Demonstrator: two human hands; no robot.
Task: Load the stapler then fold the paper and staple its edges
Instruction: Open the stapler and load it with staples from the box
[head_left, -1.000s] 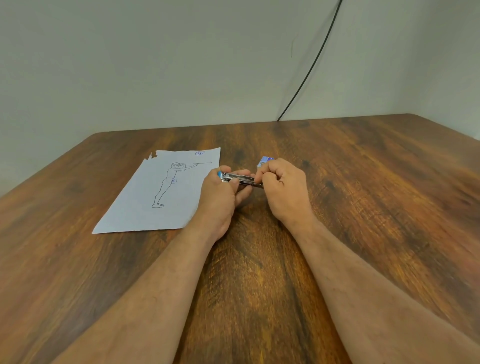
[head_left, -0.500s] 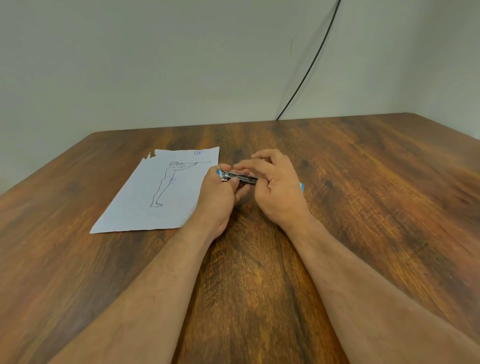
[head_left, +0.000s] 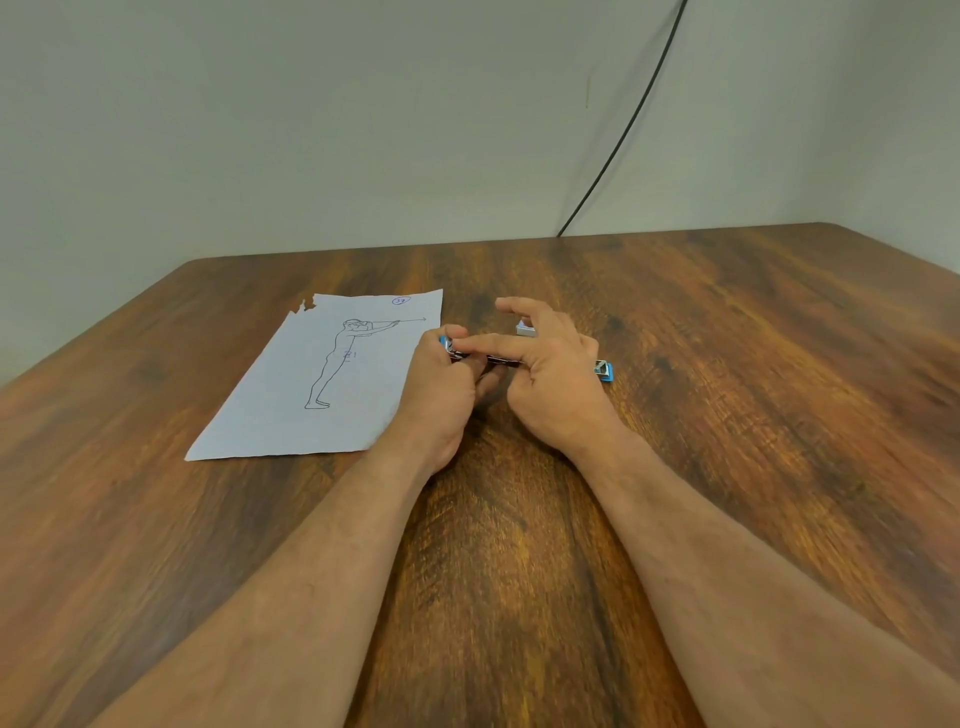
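Left hand (head_left: 441, 384): fingers curled round the near end of the blue-and-metal stapler (head_left: 480, 356), held just above the worktop (head_left: 519, 545). Right hand (head_left: 556, 379): fingers straight, forefinger laid along the stapler's top. Paper (head_left: 332, 379) with a figure drawing: flat on worktop, just left of hands.

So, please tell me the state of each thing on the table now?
stapler: opened out, metal channel exposed, held by both hands
left hand: grips the stapler's left end
right hand: forefinger straight along the channel
paper: flat, unfolded, one far corner torn
small box: behind right hand, mostly hidden
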